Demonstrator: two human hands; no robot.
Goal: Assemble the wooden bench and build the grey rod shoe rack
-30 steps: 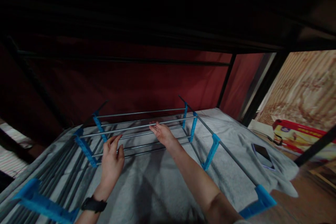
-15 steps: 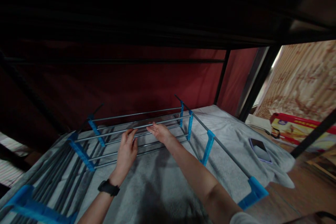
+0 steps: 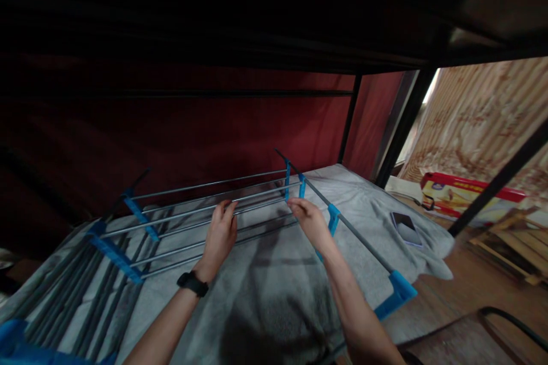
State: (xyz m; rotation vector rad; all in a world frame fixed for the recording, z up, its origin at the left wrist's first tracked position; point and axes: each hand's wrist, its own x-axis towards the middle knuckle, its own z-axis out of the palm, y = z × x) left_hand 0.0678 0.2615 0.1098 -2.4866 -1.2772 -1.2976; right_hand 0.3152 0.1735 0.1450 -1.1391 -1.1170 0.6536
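Observation:
A rack of thin grey metal rods [image 3: 184, 217] and blue plastic brackets [image 3: 115, 254] lies on the bed. My left hand [image 3: 220, 234], with a black watch on its wrist, has its fingers curled over the front upper rod near the rod's middle. Close to the rack's right end, my right hand [image 3: 311, 222] is closed with thumb and fingers together, beside the right-hand bracket [image 3: 302, 184]. Whatever its fingertips pinch is hidden. From that side a thicker grey tube [image 3: 363, 241] runs toward me to a blue corner piece [image 3: 398, 293].
Several loose grey tubes [image 3: 92, 296] lie at the left on the grey blanket [image 3: 265, 313]. A phone [image 3: 406, 229] rests at the right. Black bed-frame posts [image 3: 405, 125] and a dark upper bunk close in overhead. Beyond stand a red-yellow box [image 3: 466, 197] and a wooden stool [image 3: 509, 245].
My right hand has moved right, away from my left hand, to the rack's right end, and its fingers have closed. My left hand stays on the rod. The view has shifted right.

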